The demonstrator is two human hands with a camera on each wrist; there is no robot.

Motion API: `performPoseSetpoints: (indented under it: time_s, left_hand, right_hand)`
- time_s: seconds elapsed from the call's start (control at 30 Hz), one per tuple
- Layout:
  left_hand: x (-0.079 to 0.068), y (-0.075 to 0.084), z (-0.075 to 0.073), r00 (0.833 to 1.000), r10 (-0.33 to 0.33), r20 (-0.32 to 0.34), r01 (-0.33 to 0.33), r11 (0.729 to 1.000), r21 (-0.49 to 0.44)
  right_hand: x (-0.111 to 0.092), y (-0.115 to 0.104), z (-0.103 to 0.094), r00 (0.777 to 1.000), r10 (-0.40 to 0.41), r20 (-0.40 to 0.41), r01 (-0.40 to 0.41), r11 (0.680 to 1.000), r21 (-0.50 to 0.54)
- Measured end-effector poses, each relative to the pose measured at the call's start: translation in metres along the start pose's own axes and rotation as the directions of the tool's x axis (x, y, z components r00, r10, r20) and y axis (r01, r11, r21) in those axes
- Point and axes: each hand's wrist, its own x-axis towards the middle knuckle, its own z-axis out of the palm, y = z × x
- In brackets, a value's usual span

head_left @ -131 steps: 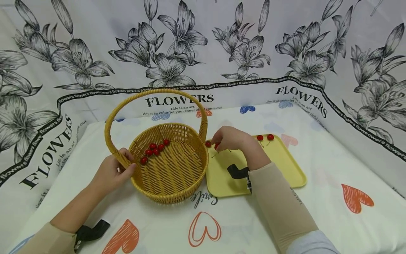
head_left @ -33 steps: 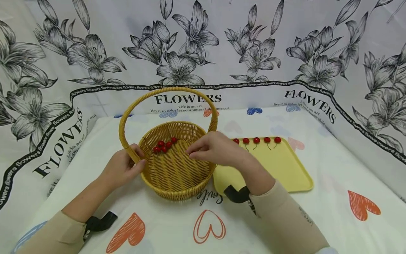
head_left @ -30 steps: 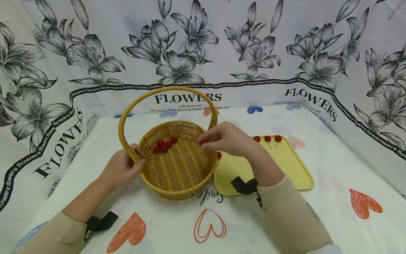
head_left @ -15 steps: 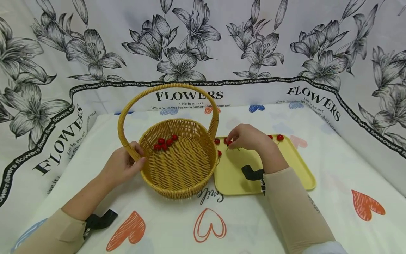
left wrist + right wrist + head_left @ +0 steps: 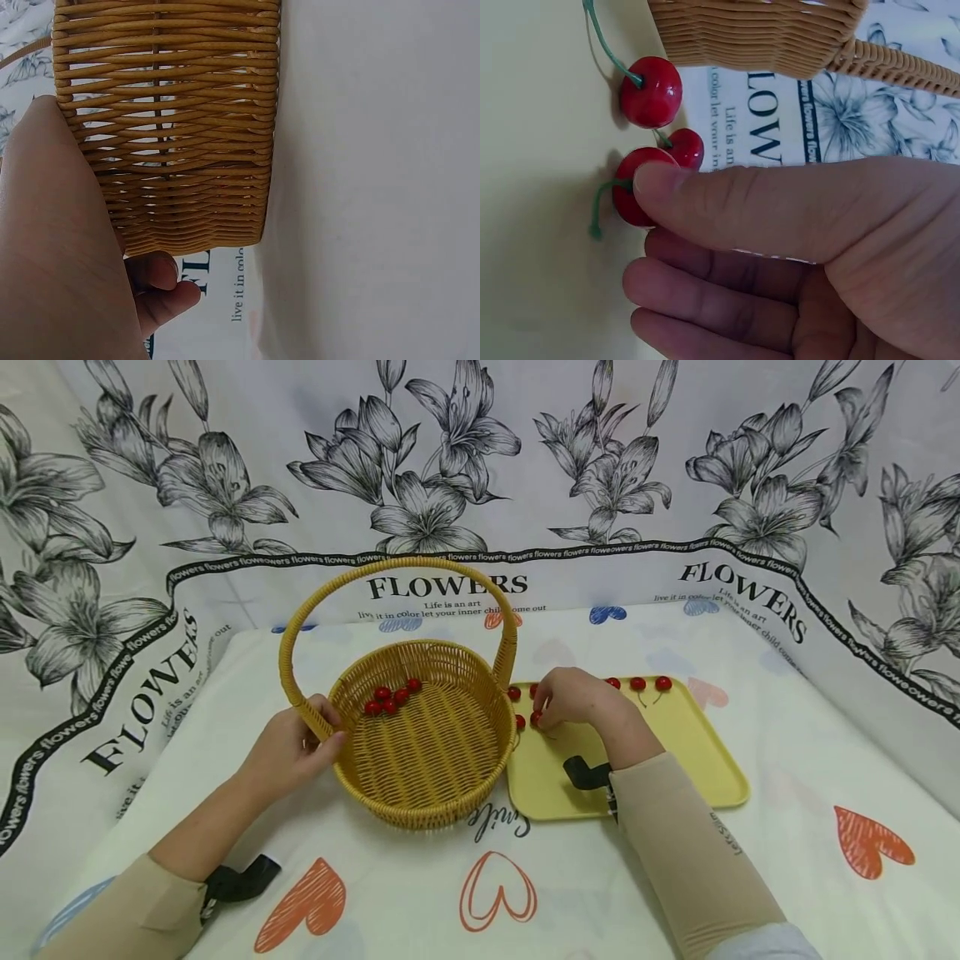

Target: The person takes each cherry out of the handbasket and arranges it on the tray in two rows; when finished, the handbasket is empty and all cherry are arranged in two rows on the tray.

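in the head view, the left hand [image 5: 296, 750] grips the handle [image 5: 401, 562] low on the left side of the basket [image 5: 431, 814], fingers and thumb clamped around it. five cherries [image 5: 391, 706] lie in the basket. the right hand [image 5: 577, 697] is over the tray [image 5: 637, 797], thumb and fingers pinching a cherry [image 5: 536, 719] near the tray's left end; others line the far edge.

in the left wrist view, the hand lies along the wicker, two fingertips curled past it; what they press is hidden. the wicker looks light and fairly stiff.

in the right wrist view, the thumb presses the cherry's side, the lower fingers curled; whether it touches the tray, i cannot tell. it should be light, smooth and a little slippery, best held round the body, not by its thin stem.
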Motion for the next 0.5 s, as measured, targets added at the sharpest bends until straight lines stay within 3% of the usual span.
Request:
performPoseSetpoints:
  time_s: [0.27,0.5]
  left_hand:
    - [0.001,-0.001,0.001,1.000,-0.007,0.009,0.007,1.000,0.016]
    - [0.002,-0.003,0.002,1.000,0.005,0.009,-0.005,1.000,0.017]
  right_hand:
    - [-0.006,-0.002,-0.007,1.000,0.029,0.002,-0.029,0.999,0.020]
    - [-0.033,-0.021,-0.028,0.999,0.014,-0.052,-0.013,1.000,0.027]
